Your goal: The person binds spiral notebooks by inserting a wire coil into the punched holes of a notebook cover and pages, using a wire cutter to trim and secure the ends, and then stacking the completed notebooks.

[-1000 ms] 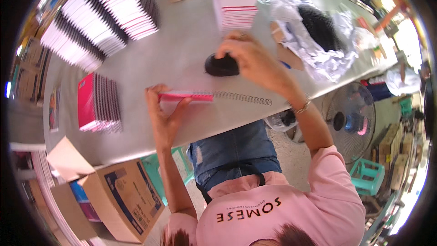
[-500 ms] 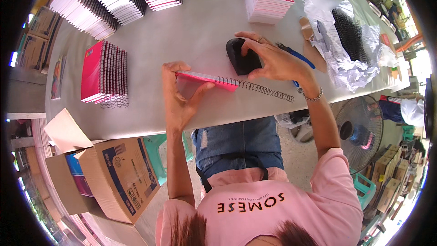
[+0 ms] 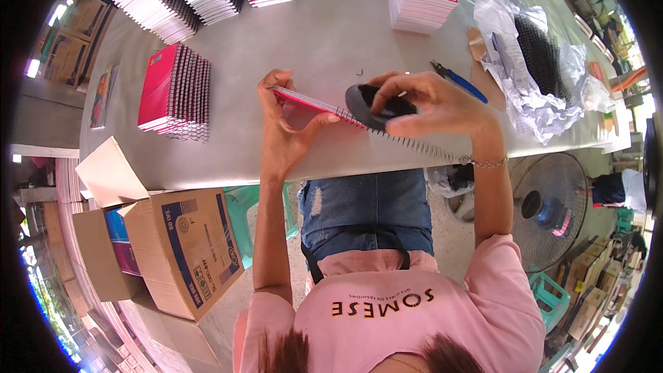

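Note:
My left hand (image 3: pixel 282 121) grips a thin pink notebook (image 3: pixel 307 103) between thumb and fingers, tilted above the table. From its right end a dark spiral wire coil (image 3: pixel 421 146) runs out toward my right wrist, partly threaded along the notebook's edge. My right hand (image 3: pixel 431 102) is closed round a black rounded block (image 3: pixel 359 105), its exact kind unclear. The block touches or nearly touches the coil where it enters the notebook. Cutting pliers (image 3: pixel 461 85) with blue handles lie just beyond my right hand.
A stack of bound pink notebooks (image 3: pixel 160 90) stands at left, with taller bound stacks (image 3: pixel 148 3) behind. Unbound notebooks (image 3: pixel 421 0) are piled at the far middle. Crumpled white paper (image 3: pixel 503 62) holds black coils (image 3: pixel 537 55). Below stand an open carton (image 3: pixel 197 249) and a fan (image 3: pixel 552 200).
The black block has moved down toward me, onto or close to the coil. The notebook is tilted more steeply down to the right. The pliers are now uncovered.

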Motion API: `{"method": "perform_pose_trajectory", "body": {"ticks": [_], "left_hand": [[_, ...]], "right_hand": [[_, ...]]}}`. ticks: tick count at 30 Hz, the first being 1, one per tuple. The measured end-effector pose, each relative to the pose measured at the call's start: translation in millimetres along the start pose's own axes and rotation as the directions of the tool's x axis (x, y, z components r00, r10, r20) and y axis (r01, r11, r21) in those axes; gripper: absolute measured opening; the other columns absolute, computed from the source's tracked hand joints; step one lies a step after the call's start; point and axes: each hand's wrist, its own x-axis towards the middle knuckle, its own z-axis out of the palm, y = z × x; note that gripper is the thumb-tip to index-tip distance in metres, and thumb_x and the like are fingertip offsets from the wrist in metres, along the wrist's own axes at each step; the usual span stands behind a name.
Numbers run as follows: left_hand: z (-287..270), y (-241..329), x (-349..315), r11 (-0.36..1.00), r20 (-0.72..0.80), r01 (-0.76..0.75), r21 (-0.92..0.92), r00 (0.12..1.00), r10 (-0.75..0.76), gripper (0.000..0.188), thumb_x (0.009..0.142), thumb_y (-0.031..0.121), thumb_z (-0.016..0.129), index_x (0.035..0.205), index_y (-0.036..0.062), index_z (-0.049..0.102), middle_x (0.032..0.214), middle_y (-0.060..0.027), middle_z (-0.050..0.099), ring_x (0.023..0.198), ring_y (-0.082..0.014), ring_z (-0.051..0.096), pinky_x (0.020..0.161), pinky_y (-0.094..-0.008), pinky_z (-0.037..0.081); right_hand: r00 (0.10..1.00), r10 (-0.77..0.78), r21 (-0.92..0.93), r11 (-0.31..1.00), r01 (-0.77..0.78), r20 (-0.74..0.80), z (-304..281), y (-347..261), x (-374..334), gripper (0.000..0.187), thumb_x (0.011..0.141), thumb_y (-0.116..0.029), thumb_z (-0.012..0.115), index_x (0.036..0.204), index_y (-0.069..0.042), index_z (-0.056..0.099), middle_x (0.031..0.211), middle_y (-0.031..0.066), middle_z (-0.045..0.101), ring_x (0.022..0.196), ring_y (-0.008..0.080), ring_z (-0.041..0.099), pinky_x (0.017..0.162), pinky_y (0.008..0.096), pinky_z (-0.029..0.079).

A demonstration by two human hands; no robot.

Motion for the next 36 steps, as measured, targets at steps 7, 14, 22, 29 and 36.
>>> {"method": "perform_pose_trajectory", "body": {"ticks": [7,14,22,29,36], "left_hand": [[-1,6,-1,0.999,0.023,0.036,-0.022,0.999,-0.036,0.091,0.061,0.025,0.092,0.129,0.0089,0.034,0.110,-0.0064,0.041,0.100,-0.0190,0.047,0.091,-0.0335,0.043],[0,13,1,0.995,0.005,0.093,-0.029,0.996,-0.093,0.090,0.065,0.019,0.091,0.133,0.0102,0.032,0.103,-0.0042,0.043,0.098,-0.0165,0.050,0.089,-0.0298,0.043],[-3,7,3,0.994,0.053,0.105,0.020,0.993,-0.106,0.084,0.065,0.031,0.090,0.126,0.0061,0.037,0.113,-0.0080,0.045,0.106,-0.0201,0.049,0.094,-0.0335,0.041],[-7,1,3,0.996,0.060,0.087,-0.035,0.995,-0.084,0.080,0.066,0.030,0.089,0.123,0.0059,0.038,0.109,-0.0069,0.044,0.104,-0.0185,0.048,0.092,-0.0321,0.041],[-8,1,2,0.998,0.084,0.058,-0.036,0.995,-0.055,0.078,0.068,0.029,0.089,0.122,0.0085,0.037,0.106,-0.0057,0.043,0.097,-0.0170,0.048,0.088,-0.0311,0.044]], "right_hand": [[0.919,-0.095,-0.627,0.758,-0.183,-0.383,17,11,14,0.042,0.071,-0.028,0.082,0.101,-0.004,0.067,0.115,0.0147,0.060,0.108,0.0291,0.055,0.092,0.0361,0.044],[0.829,-0.274,-0.769,0.585,-0.258,-0.487,13,52,16,0.044,0.071,-0.027,0.082,0.104,-0.002,0.066,0.121,0.0204,0.059,0.116,0.0339,0.053,0.097,0.0388,0.043],[0.992,-0.053,0.230,0.970,0.078,-0.114,-10,18,4,0.051,0.079,-0.043,0.075,0.108,-0.001,0.069,0.108,0.0105,0.066,0.097,0.0182,0.061,0.085,0.0305,0.048],[0.992,-0.012,-0.175,0.984,-0.010,-0.124,2,2,18,0.032,0.084,-0.027,0.074,0.101,-0.001,0.069,0.094,0.0050,0.065,0.090,0.0124,0.061,0.081,0.0261,0.048],[0.950,-0.031,-0.497,0.857,-0.135,-0.311,15,8,27,0.034,0.078,-0.032,0.079,0.096,-0.005,0.068,0.095,0.0100,0.060,0.094,0.0186,0.058,0.080,0.0299,0.048]]}}
